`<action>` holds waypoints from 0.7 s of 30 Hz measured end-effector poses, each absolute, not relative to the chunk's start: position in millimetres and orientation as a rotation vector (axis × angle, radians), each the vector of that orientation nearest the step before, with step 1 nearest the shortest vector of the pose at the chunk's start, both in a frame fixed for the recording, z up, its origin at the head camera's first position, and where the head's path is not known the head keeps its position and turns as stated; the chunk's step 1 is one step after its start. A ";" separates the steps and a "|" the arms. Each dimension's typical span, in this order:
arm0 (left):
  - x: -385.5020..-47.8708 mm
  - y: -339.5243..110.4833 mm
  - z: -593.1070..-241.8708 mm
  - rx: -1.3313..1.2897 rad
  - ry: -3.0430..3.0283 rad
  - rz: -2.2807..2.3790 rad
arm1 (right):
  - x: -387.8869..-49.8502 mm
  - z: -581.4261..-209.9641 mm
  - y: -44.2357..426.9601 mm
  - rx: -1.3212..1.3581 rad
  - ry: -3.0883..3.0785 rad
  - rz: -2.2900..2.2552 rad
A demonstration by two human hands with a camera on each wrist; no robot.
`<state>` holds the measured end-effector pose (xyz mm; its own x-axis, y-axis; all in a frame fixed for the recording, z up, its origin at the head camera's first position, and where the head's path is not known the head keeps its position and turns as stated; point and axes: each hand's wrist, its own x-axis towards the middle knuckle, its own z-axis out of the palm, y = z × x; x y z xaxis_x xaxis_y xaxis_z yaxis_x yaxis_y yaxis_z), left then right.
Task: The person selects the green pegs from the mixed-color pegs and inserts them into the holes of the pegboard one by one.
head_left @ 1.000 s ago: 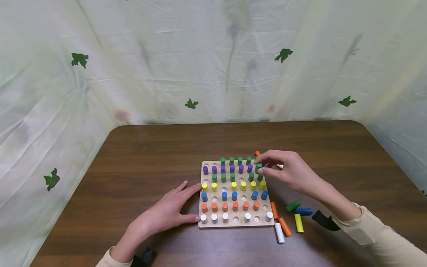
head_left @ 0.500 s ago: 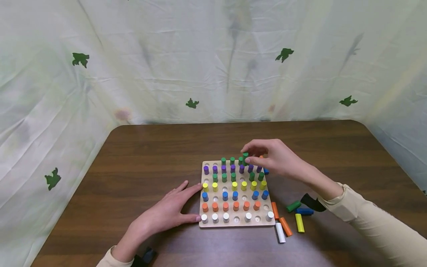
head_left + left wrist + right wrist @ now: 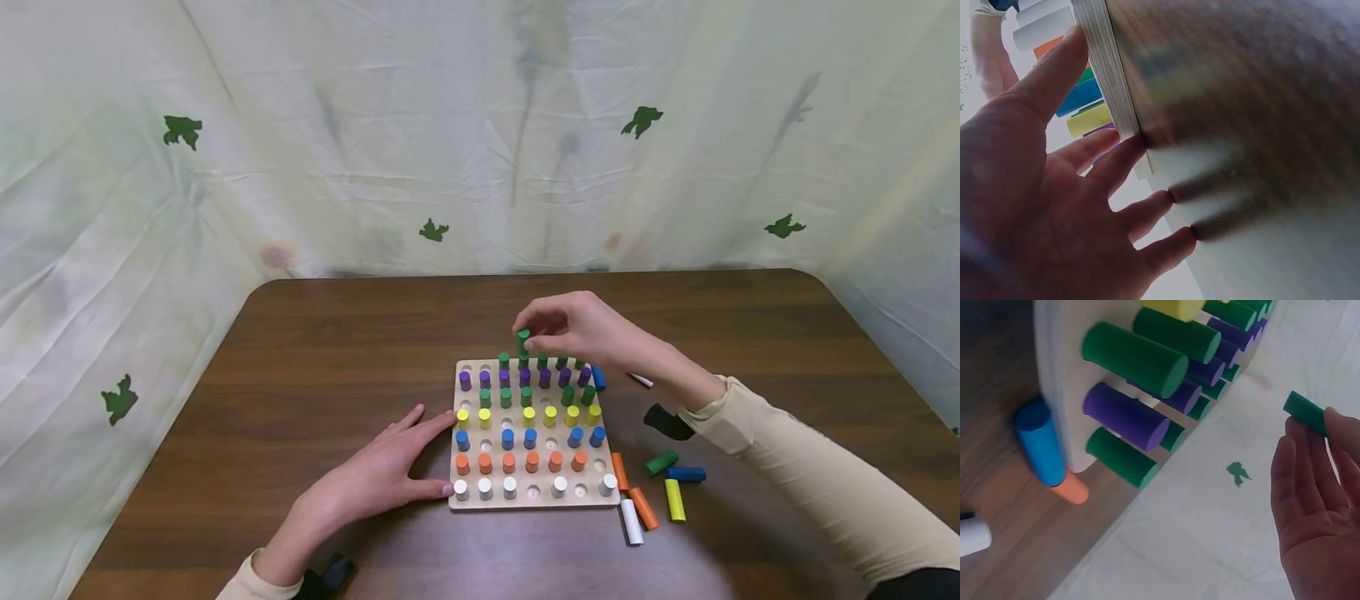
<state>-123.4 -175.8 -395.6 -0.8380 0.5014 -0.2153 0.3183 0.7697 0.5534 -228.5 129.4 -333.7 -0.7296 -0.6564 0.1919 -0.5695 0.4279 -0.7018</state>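
Note:
A wooden pegboard stands on the table with rows of purple, green, yellow, blue, orange and white pegs upright in it. My right hand pinches a green peg between thumb and fingertips, above the far row of green pegs. In the right wrist view the held green peg is apart from the board. My left hand lies at the board's left side, thumb and index finger touching its edge. The left wrist view shows its fingers spread, several tips on the table.
Loose orange pegs, a white peg, a yellow peg, a blue peg and a green peg lie right of the board. Another blue peg lies by its far right corner. A curtain hangs behind the table.
My right hand has moved left and away from me, carrying the green peg from the board's right edge to above its far row. My left hand has stayed at the left edge.

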 end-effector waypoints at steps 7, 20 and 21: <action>-123.3 -176.2 -397.2 0.620 2.613 0.732 | -241.3 -335.4 117.4 -1.088 2.534 -1.163; -124.5 -175.5 -397.2 0.626 2.606 0.728 | -260.4 -341.7 95.6 -1.070 2.525 -1.074; -124.4 -175.3 -397.2 0.626 2.605 0.729 | -261.6 -342.8 94.3 -1.070 2.518 -1.069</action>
